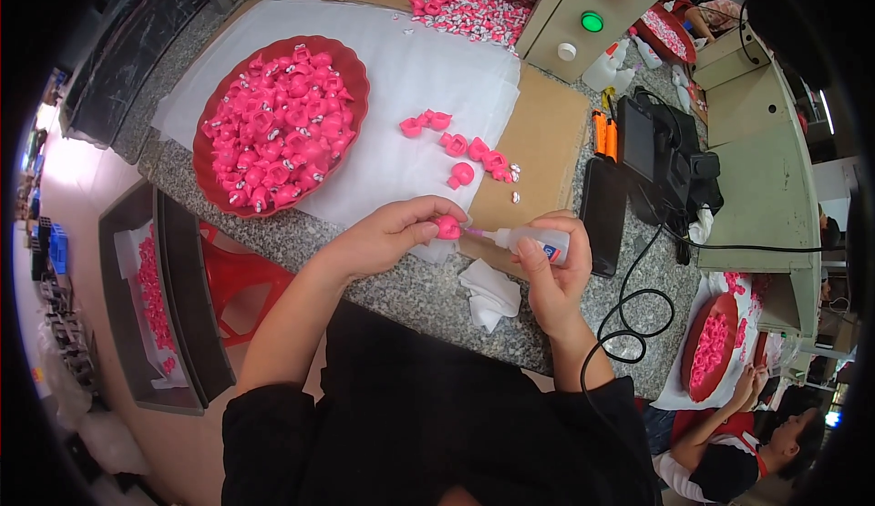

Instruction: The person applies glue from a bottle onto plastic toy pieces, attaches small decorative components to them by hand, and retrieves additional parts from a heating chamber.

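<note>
My left hand pinches a small pink plastic piece between thumb and fingers, over the front of the work surface. In my right hand is a white squeeze bottle with a narrow nozzle. It lies nearly level, its tip at or very close to the pink piece; whether they touch I cannot tell. Just beyond my hands, several loose pink pieces lie in a line across white paper and cardboard. Small white-and-pink bits lie beside them. A crumpled white tissue sits near my right hand.
A red scalloped tray heaped with pink pieces stands left. More pieces pile up at the back. Right are a panel with lights, orange-handled tools, a black device and a looping cable. Another person works at far right.
</note>
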A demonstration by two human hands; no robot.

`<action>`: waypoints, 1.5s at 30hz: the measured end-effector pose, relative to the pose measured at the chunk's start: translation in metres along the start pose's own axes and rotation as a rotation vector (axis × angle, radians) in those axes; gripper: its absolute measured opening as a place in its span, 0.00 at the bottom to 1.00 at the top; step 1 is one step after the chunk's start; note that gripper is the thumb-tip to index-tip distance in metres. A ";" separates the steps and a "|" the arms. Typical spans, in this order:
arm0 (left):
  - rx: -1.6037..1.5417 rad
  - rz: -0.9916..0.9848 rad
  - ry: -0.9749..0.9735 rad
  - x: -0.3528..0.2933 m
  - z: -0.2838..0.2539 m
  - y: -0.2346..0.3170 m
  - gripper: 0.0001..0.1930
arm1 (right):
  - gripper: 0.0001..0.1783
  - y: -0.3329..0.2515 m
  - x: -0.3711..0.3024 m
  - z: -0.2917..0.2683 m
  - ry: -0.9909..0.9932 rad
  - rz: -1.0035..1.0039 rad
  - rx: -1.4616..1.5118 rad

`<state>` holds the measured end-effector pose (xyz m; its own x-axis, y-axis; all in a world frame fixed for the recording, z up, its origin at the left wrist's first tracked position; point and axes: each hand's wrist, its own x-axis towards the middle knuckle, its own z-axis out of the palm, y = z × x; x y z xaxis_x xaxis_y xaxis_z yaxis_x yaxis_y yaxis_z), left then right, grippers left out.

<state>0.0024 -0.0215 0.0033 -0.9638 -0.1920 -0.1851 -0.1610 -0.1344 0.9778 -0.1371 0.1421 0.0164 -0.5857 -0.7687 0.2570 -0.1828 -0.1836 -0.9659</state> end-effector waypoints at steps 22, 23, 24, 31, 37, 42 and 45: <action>-0.048 0.035 0.041 0.002 0.003 -0.008 0.13 | 0.12 0.004 -0.005 -0.001 -0.040 -0.083 -0.131; -0.043 0.033 0.048 0.001 0.003 -0.008 0.13 | 0.12 0.004 -0.005 -0.001 -0.040 -0.083 -0.130; -0.038 0.031 0.056 0.001 0.003 -0.007 0.13 | 0.12 0.004 -0.006 0.000 -0.026 -0.074 -0.126; -0.110 0.063 0.068 0.003 0.005 -0.011 0.12 | 0.14 -0.003 -0.006 0.003 0.096 0.127 0.116; -0.196 0.123 0.157 0.004 0.009 -0.017 0.09 | 0.17 0.000 0.021 -0.020 0.210 0.525 0.745; -0.243 0.138 0.211 0.005 0.015 -0.016 0.09 | 0.20 0.016 0.028 -0.037 0.053 0.435 0.354; -0.241 0.071 0.206 0.003 0.015 -0.011 0.09 | 0.14 0.002 0.040 -0.044 0.021 0.470 0.207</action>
<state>-0.0020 -0.0061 -0.0068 -0.9035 -0.3985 -0.1577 -0.0165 -0.3353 0.9420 -0.1951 0.1382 0.0263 -0.5833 -0.7852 -0.2079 0.2633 0.0594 -0.9629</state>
